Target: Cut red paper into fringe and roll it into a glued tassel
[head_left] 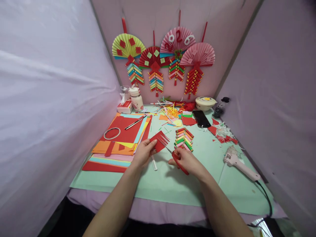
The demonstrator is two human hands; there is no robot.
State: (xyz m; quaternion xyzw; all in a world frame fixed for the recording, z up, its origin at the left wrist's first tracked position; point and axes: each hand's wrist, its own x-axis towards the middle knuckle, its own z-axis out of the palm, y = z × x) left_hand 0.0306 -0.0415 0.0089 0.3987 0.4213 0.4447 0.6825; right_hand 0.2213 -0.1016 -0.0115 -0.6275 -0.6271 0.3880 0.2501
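Note:
Between its thumb and fingers my left hand (144,152) pinches a piece of red paper (157,141). Thin slits run into the paper's right edge, leaving a fringe of narrow strips. My right hand (187,160) is closed around the red handles of a pair of scissors (179,163), whose blades point up and left to the fringe. Whether the blades are closed on a strip is too small to tell. On the table under my left hand lies a white stick (154,163). Just beyond my right hand sits a chevron of rolled coloured paper tubes (184,140).
Coloured paper sheets (118,131) are stacked at left, with a tape ring (112,133) and a craft knife (135,122) on top. A corded glue gun (240,164) lies right. Behind are paper scraps (172,112), a phone (201,118), a bottle (136,99) and a lidded bowl (205,103).

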